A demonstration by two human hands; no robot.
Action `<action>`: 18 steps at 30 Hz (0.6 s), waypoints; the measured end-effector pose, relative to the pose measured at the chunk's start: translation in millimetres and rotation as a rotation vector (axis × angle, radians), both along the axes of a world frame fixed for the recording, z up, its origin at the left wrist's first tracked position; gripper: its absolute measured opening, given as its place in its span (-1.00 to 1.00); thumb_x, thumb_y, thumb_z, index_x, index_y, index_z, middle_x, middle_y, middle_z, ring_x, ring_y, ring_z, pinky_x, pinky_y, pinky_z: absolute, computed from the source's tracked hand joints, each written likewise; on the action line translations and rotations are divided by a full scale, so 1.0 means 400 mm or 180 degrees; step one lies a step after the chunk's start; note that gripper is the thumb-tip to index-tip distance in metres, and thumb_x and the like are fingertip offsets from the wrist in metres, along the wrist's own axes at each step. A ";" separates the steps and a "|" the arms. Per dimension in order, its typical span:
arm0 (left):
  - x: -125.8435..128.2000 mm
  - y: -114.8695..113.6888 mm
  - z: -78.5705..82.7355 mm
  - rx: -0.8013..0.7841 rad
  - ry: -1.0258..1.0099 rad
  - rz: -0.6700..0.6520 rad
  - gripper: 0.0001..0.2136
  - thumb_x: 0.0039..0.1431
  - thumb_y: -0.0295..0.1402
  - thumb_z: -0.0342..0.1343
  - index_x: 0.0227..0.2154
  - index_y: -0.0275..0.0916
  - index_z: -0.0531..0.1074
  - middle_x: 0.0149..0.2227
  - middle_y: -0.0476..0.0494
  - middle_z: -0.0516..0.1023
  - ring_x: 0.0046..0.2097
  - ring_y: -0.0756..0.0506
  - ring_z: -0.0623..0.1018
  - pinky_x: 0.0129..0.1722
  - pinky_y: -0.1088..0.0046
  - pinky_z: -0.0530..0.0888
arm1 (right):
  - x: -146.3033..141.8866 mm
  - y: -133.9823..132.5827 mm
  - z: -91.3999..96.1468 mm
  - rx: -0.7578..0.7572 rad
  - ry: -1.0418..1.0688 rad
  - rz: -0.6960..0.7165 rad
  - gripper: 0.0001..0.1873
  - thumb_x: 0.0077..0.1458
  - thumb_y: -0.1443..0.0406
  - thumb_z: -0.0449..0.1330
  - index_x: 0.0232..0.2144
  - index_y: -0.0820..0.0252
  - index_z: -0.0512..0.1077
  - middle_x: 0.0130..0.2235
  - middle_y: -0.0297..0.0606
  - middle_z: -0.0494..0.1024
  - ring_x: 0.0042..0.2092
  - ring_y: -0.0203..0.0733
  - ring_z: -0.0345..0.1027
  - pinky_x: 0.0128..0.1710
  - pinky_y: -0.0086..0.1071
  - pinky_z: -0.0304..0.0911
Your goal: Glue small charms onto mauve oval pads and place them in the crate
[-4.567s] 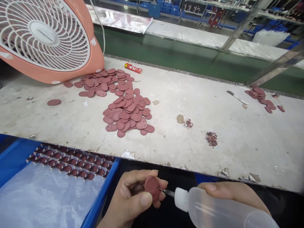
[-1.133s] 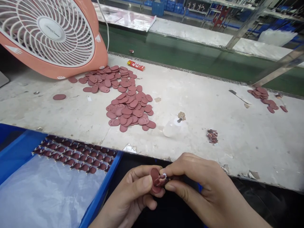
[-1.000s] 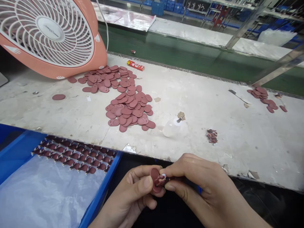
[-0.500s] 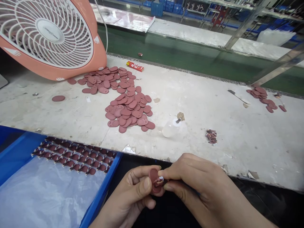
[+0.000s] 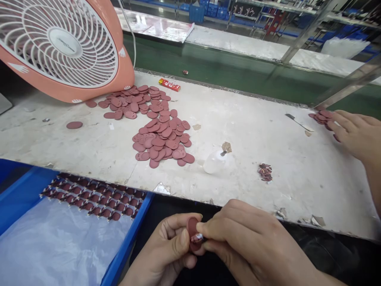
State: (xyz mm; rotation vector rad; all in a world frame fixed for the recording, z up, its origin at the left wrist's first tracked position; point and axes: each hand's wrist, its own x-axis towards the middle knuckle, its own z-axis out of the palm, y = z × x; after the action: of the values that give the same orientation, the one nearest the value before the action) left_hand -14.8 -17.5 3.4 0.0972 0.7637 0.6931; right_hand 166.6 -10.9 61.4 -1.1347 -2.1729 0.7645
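In front of my body, my left hand pinches a small dark-red oval sole, like one for a miniature sandal, between thumb and fingers. My right hand closes thumb and forefinger on a tiny strap piece, brown with white, against the sole's face. Fingertips hide part of both pieces. On the worktop ahead lies a heap of similar soles. A little pile of brown strap pieces lies nearer, to the right. A clear squat bottle with a dark tip stands between these piles.
To the left, a blue tray holds plastic film and rows of assembled pieces. An orange fan leans at the back left. Another person's hand reaches onto soles at the far right. A green belt runs behind the worktop.
Another person's hand has come in from the right over the far-right soles. My hands have shifted slightly down, with the strap piece lying more across the sole. A scrap on the belt moved right.
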 end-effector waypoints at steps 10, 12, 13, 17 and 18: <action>0.006 -0.005 -0.012 -0.0014 0.0069 -0.0010 -0.69 -0.21 -0.31 0.48 -0.34 -0.30 0.66 -0.55 -0.07 0.61 -0.49 0.07 0.55 -0.55 0.73 0.43 | 0.001 -0.010 -0.016 0.0082 0.0089 0.0040 -0.84 0.25 0.51 0.10 -0.18 0.27 0.43 -0.37 -0.27 0.55 -0.36 -0.27 0.37 -0.35 -0.45 0.29; 0.007 -0.006 -0.015 0.0001 0.0059 0.0018 -0.69 -0.21 -0.32 0.48 -0.34 -0.30 0.66 -0.54 -0.06 0.61 -0.49 0.07 0.54 -0.55 0.73 0.43 | 0.003 -0.011 -0.015 0.0046 0.0083 0.0024 -0.84 0.25 0.50 0.10 -0.19 0.26 0.43 -0.37 -0.27 0.55 -0.36 -0.27 0.37 -0.35 -0.45 0.29; 0.007 -0.006 -0.016 0.0013 0.0054 0.0027 -0.69 -0.21 -0.32 0.48 -0.34 -0.31 0.66 -0.55 -0.06 0.61 -0.50 0.07 0.54 -0.56 0.73 0.43 | 0.004 -0.011 -0.014 0.0023 0.0086 0.0015 -0.84 0.25 0.50 0.10 -0.19 0.25 0.43 -0.37 -0.27 0.55 -0.36 -0.26 0.37 -0.35 -0.45 0.29; 0.009 -0.005 -0.016 0.0012 0.0084 0.0059 -0.69 -0.20 -0.34 0.48 -0.33 -0.34 0.65 -0.55 -0.05 0.59 -0.50 0.07 0.53 -0.56 0.72 0.44 | 0.001 -0.012 -0.012 -0.0038 0.0111 -0.0055 -0.84 0.25 0.49 0.10 -0.20 0.23 0.44 -0.36 -0.27 0.54 -0.36 -0.26 0.36 -0.36 -0.45 0.29; 0.009 -0.005 -0.016 0.0008 0.0089 0.0062 -0.69 -0.19 -0.35 0.48 -0.32 -0.33 0.65 -0.54 -0.05 0.59 -0.49 0.07 0.53 -0.56 0.72 0.44 | 0.000 -0.012 -0.012 -0.0041 0.0125 -0.0067 -0.84 0.25 0.48 0.10 -0.20 0.22 0.45 -0.36 -0.27 0.54 -0.36 -0.25 0.36 -0.36 -0.45 0.29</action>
State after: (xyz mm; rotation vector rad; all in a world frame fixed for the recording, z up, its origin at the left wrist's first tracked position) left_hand -11.2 -19.5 -3.1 0.1020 0.7914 0.7126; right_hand 166.7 -15.8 56.6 -1.1379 -2.1232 0.7861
